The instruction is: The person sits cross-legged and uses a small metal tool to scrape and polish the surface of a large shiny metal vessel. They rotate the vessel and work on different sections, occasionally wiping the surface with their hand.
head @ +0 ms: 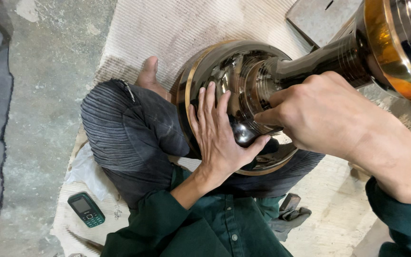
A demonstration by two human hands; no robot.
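Note:
A large polished metal vessel [243, 71] with a round dark body, a brass-coloured rim and a ribbed neck lies on its side across my lap. My left hand [217, 133] rests flat on the lower curve of the body, fingers spread. My right hand [320, 112] is closed around a small dark tool [273, 130], whose tip touches the body just below the neck. The flared upper part [400, 43] of the vessel reaches to the top right corner.
I sit cross-legged on a pale woven mat [177, 28], a bare foot [149, 76] showing beside the vessel. A green mobile phone [86, 209] lies at the lower left beside white paper [86, 171]. A grey cloth [289, 214] lies by my right knee. Concrete floor [48, 71] at left.

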